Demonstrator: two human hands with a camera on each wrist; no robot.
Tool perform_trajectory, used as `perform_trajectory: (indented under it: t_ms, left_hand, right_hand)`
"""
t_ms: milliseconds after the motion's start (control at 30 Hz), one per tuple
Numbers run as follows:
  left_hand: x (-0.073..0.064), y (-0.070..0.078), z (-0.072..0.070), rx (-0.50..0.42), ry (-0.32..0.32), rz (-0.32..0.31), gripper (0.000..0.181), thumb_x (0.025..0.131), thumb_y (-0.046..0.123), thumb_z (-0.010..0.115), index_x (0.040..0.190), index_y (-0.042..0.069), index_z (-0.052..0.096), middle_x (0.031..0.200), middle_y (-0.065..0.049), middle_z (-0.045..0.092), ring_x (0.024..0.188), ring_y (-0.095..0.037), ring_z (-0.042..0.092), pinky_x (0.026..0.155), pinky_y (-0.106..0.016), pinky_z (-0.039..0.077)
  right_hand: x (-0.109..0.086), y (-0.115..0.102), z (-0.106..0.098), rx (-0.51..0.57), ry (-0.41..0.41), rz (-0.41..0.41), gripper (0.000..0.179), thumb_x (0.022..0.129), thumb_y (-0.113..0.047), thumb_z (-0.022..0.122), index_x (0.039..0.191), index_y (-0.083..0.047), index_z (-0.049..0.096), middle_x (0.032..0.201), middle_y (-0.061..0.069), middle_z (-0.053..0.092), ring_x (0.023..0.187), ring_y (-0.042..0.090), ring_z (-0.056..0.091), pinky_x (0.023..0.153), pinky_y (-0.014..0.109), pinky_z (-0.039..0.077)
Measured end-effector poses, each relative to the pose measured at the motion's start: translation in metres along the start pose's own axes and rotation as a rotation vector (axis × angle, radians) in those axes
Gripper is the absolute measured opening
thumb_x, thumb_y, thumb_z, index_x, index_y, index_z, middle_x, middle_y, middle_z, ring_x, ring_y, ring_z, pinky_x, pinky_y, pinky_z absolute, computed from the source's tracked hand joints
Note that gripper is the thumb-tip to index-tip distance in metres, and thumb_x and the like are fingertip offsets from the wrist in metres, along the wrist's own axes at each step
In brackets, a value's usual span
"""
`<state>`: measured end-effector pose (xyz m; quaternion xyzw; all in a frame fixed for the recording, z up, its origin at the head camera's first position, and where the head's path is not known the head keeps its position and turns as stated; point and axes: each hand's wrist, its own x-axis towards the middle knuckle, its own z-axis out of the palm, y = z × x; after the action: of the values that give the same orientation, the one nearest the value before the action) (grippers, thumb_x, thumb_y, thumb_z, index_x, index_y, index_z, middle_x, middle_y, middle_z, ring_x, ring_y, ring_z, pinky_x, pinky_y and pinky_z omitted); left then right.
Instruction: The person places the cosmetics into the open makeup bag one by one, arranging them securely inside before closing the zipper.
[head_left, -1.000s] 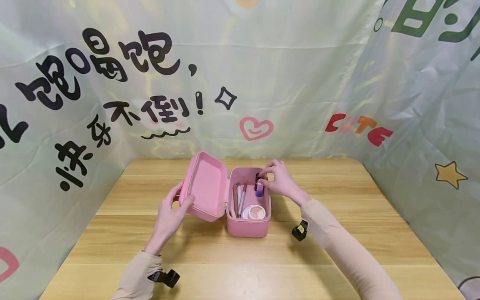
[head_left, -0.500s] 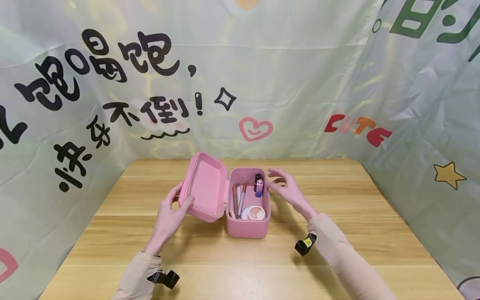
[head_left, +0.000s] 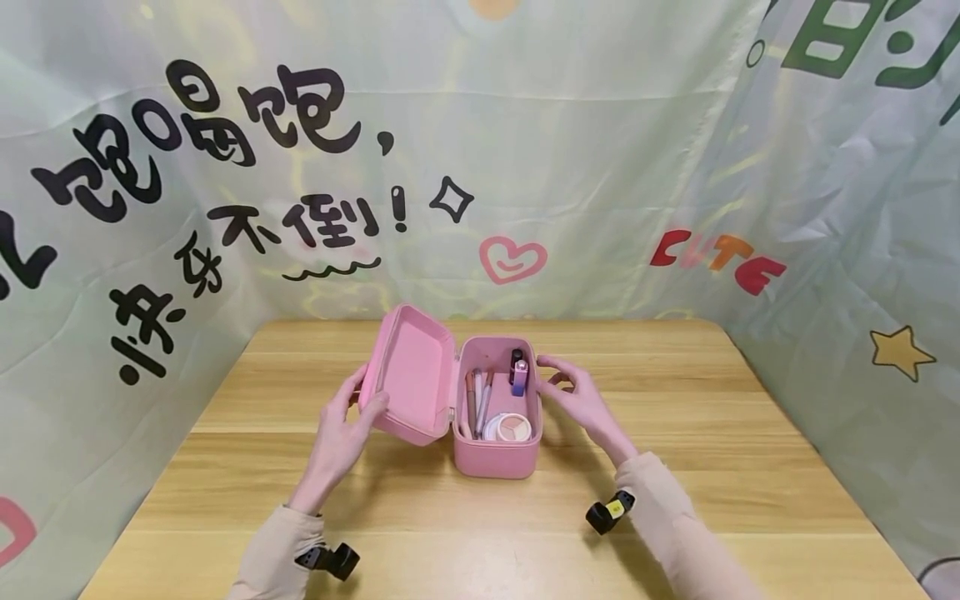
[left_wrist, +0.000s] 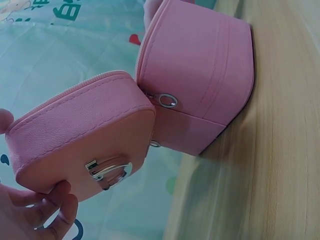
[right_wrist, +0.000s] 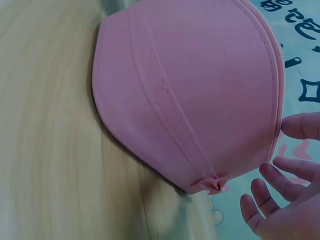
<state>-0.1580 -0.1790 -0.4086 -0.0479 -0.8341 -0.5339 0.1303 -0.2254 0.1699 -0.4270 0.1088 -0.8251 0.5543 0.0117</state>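
Note:
A pink makeup case (head_left: 496, 458) stands unzipped on the table, its lid (head_left: 409, 375) swung out to the left. My left hand (head_left: 339, 437) grips that lid, thumb over the rim and fingers against the outer face with its metal-ringed handle (left_wrist: 111, 172). At the case's right rim are the fingertips of my right hand (head_left: 583, 406), which holds nothing. Inside, a purple-and-pink lipstick-like tube (head_left: 519, 379) stands beside a black tube (head_left: 515, 357) in the back right corner. Several slim makeup pencils (head_left: 480, 402) lean along the left wall, and a round palette (head_left: 513, 427) lies in front.
The wooden table (head_left: 675, 533) extends around the case on all sides. Behind it hangs a printed cloth backdrop (head_left: 600, 167). A small pink bow (right_wrist: 215, 184) sticks out from the case's side in the right wrist view.
My right hand has left the tubes in the back right corner and come out to the case's right rim, drawing slightly toward me. The left hand and lid have stayed put.

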Motion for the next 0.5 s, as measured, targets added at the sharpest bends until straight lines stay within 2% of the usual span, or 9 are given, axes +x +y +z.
perform_trajectory:
  t_ms: [100, 300, 367, 500]
  left_hand:
    - [0.000, -0.001, 0.000, -0.005, -0.011, 0.009, 0.059, 0.099, 0.022, 0.060, 0.152, 0.006, 0.041, 0.133, -0.021, 0.063, 0.115, -0.025, 0.057, 0.093, -0.024, 0.046]
    - [0.000, -0.002, 0.000, -0.018, -0.017, 0.017, 0.059, 0.099, 0.020, 0.060, 0.153, 0.005, 0.040, 0.131, -0.021, 0.063, 0.112, -0.020, 0.054, 0.093, -0.022, 0.045]
    - [0.000, -0.002, 0.000, -0.026, -0.019, 0.016, 0.060, 0.098, 0.020, 0.061, 0.153, 0.005, 0.040, 0.133, -0.021, 0.062, 0.113, -0.021, 0.054, 0.093, -0.022, 0.045]
    - [0.000, -0.002, -0.001, -0.035, -0.020, 0.014, 0.062, 0.097, 0.020, 0.063, 0.153, 0.006, 0.040, 0.137, -0.021, 0.060, 0.116, -0.024, 0.053, 0.095, -0.026, 0.044]
  right_hand:
    - [-0.002, 0.000, 0.002, 0.028, 0.010, 0.014, 0.047, 0.096, -0.007, 0.063, 0.141, 0.003, 0.054, 0.141, 0.024, 0.057, 0.098, 0.015, 0.054, 0.081, 0.022, 0.048]
    - [-0.004, 0.003, 0.007, 0.101, 0.022, 0.047, 0.050, 0.094, -0.003, 0.063, 0.142, 0.003, 0.052, 0.135, 0.027, 0.056, 0.094, 0.011, 0.054, 0.081, 0.028, 0.052]
    - [-0.005, 0.004, 0.008, 0.115, 0.032, 0.038, 0.050, 0.093, -0.003, 0.063, 0.142, 0.003, 0.052, 0.133, 0.027, 0.057, 0.092, 0.010, 0.054, 0.080, 0.029, 0.053]
    - [-0.006, 0.008, 0.012, 0.154, 0.061, -0.030, 0.049, 0.092, -0.004, 0.063, 0.140, 0.003, 0.055, 0.125, 0.025, 0.060, 0.089, 0.010, 0.056, 0.074, 0.030, 0.054]
